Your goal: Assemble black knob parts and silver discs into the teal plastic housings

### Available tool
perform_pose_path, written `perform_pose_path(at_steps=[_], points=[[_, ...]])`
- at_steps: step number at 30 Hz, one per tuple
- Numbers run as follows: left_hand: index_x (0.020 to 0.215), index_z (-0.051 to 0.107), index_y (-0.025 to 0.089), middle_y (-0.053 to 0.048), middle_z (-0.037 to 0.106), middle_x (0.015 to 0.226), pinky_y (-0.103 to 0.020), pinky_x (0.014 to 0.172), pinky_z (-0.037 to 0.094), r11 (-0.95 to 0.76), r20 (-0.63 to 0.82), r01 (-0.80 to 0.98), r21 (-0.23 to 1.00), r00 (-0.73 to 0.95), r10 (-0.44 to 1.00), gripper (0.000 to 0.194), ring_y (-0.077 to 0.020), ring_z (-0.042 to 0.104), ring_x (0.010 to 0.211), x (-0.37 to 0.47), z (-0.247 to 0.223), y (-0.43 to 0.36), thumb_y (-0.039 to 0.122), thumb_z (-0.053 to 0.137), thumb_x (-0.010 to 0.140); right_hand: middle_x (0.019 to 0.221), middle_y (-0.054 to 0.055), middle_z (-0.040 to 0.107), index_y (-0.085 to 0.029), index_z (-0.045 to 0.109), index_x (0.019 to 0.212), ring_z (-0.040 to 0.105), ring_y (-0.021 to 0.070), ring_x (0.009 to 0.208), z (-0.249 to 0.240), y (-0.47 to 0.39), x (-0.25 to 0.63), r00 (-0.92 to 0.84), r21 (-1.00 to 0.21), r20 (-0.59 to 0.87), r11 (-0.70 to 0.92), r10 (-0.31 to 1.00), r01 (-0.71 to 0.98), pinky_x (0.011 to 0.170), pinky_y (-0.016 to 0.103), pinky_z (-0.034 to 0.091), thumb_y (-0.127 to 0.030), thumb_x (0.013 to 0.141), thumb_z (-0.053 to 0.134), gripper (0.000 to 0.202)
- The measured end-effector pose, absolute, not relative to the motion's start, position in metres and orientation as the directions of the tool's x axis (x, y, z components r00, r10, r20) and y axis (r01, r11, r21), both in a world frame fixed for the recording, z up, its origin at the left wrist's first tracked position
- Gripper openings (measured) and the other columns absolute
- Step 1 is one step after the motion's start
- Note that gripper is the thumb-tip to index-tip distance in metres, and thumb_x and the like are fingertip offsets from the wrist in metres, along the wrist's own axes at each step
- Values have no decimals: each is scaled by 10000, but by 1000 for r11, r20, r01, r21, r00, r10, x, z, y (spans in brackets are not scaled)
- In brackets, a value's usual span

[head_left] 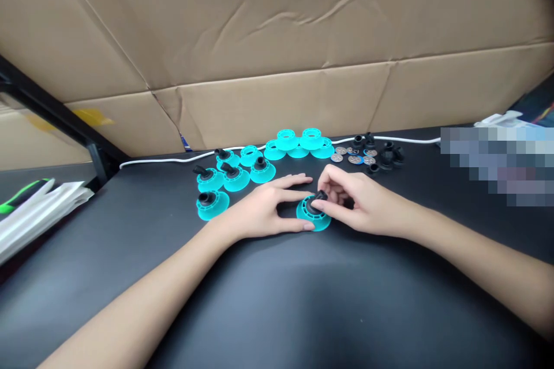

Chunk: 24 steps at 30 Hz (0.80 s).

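In front of me a turquoise cone-shaped plastic base [312, 222] stands on the black table, wide side down, with a ring of slots on top. My left hand [265, 207] steadies it from the left, thumb at the near rim and index finger at the far side. A black angled nozzle [320, 196] sits in the base's top opening. Thumb and bent fingers of my right hand [352, 199] pinch this nozzle from the right. Left of my hands, several turquoise bases with black nozzles, such as the nearest one [214, 207], stand grouped.
Turquoise bases without nozzles [298, 144] are stacked at the back. Round patterned discs [355, 158] and loose black nozzles [389, 155] lie behind my right hand. A white cable [182, 159] runs along the cardboard wall [277, 104]. White packets [47, 213] lie far left.
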<state>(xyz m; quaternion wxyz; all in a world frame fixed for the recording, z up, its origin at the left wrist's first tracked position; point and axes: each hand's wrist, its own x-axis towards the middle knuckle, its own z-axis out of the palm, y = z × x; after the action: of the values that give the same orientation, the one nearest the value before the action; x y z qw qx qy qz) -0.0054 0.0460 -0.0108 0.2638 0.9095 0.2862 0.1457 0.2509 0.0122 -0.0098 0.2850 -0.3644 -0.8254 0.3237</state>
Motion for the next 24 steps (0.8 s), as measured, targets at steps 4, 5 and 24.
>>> perform_pose_path(at_steps=[4, 5, 24], points=[[1434, 701, 328, -48, 464, 1692, -488, 1302, 404, -698, 113, 447, 559, 793, 598, 590, -344, 454, 1564, -6, -12, 46, 522, 823, 890, 773, -14, 615, -225, 532, 873, 544, 141, 641, -11, 9, 248, -607, -546, 347, 681, 714, 489, 605, 281, 393, -347, 1070, 601, 242], [1437, 700, 324, -49, 464, 1692, -488, 1303, 403, -699, 111, 449, 557, 793, 599, 601, -350, 454, 1563, -6, -12, 46, 533, 822, 887, 778, -5, 618, -222, 541, 852, 550, 149, 654, -12, 8, 248, -610, -494, 369, 704, 701, 511, 615, 289, 388, -353, 1073, 601, 264], [1428, 708, 330, -57, 490, 1675, -495, 1280, 428, -679, 125, 436, 590, 782, 611, 626, -364, 485, 1540, -6, -15, 48, 569, 832, 862, 761, -4, 669, -194, 658, 986, 575, 131, 617, -14, 2, 244, -575, -606, 428, 694, 697, 390, 601, 256, 460, -272, 1036, 655, 93]])
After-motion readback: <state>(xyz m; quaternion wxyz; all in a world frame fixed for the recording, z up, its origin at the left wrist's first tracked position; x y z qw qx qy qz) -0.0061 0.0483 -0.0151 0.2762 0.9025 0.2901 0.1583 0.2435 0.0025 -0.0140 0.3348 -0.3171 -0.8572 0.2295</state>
